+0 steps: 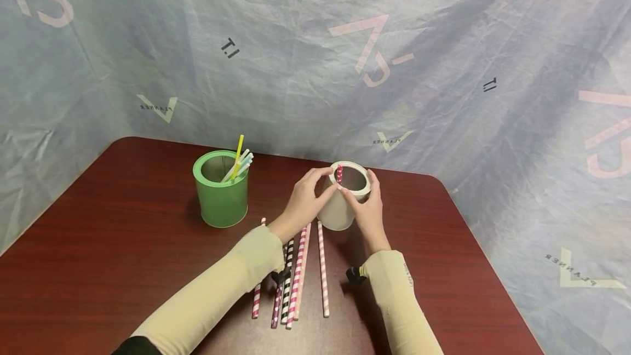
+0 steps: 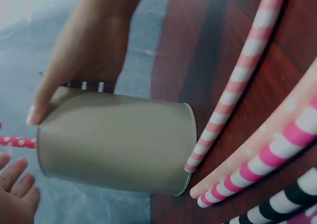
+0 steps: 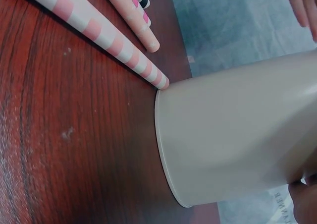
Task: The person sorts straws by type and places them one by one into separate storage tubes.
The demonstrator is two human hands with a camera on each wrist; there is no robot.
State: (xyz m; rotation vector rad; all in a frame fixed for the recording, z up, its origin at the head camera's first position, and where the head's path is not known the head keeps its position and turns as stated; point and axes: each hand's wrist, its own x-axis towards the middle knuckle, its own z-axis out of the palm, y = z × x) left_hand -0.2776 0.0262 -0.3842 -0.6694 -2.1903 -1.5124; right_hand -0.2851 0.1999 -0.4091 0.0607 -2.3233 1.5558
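The white can (image 1: pixel 336 212) stands upright on the table. A pink-red paper straw with white dots (image 1: pixel 340 173) sits in it and shows above the rim in the left wrist view. My right hand (image 1: pixel 367 210) grips the can's upper part, thumb at the front rim and fingers round the far right side. At the can's left, my left hand (image 1: pixel 308 196) has its thumb and forefinger spread near the rim and the dotted straw. Its other fingers (image 2: pixel 22 182) are loosely extended, apart from the can wall. Whether its fingertips touch the straw is unclear.
Several striped and patterned paper straws, among them a pale pink striped one (image 1: pixel 323 270) and a black-striped one (image 1: pixel 287 284), lie in front of the can, partly under the left forearm. A green can (image 1: pixel 223 204) with yellow, white and blue straws stands at left. Cloth (image 1: pixel 296 70) hangs behind.
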